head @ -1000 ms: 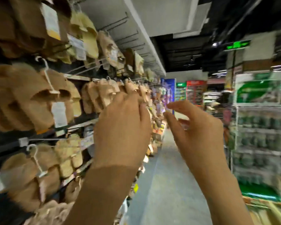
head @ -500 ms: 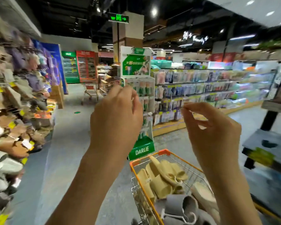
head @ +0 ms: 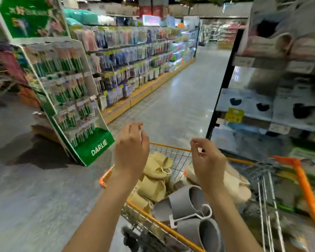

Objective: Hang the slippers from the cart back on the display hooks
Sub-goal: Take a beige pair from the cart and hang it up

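Observation:
An orange wire cart [head: 171, 147] stands right in front of me, holding several slippers. Yellow slippers [head: 155, 180] lie at its far left, a grey pair [head: 187, 206] on a white hanger sits nearest me, and a beige pair [head: 238, 186] lies to the right. My left hand [head: 131, 148] hovers above the cart's left side, fingers loosely curled and holding nothing. My right hand [head: 207, 162] hangs over the cart's middle, fingers also loosely curled and empty. The slipper display hooks are out of view.
A green DARLIE toothpaste stand [head: 65, 84] rises to the left of the cart. Behind it a long shelf [head: 144, 57] of hanging goods lines the aisle. A dark shelving unit [head: 273, 84] with boxed items stands close on the right. Bare floor [head: 180, 91] runs ahead.
My view has swung right, from the slipper wall to the cart. Both hands, empty throughout, have come down from the hooks to above the cart.

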A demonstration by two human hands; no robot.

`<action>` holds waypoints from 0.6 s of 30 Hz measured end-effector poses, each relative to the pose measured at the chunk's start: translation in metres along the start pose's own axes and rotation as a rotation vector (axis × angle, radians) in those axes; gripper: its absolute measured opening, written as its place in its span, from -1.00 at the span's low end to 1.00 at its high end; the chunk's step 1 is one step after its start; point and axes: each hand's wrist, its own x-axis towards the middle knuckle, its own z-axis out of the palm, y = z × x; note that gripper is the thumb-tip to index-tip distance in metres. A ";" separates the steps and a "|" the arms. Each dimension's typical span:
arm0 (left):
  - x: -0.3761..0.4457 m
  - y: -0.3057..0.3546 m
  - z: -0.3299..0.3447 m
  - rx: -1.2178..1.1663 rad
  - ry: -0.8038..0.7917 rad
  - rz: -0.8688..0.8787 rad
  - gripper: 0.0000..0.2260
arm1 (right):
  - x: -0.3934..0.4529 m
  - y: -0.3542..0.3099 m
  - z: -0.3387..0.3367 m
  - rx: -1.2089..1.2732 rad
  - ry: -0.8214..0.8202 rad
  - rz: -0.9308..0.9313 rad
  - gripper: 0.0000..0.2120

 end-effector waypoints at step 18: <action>0.035 -0.204 0.207 0.015 -0.622 -0.293 -0.69 | -0.068 0.127 0.232 -0.301 -0.345 0.740 -0.70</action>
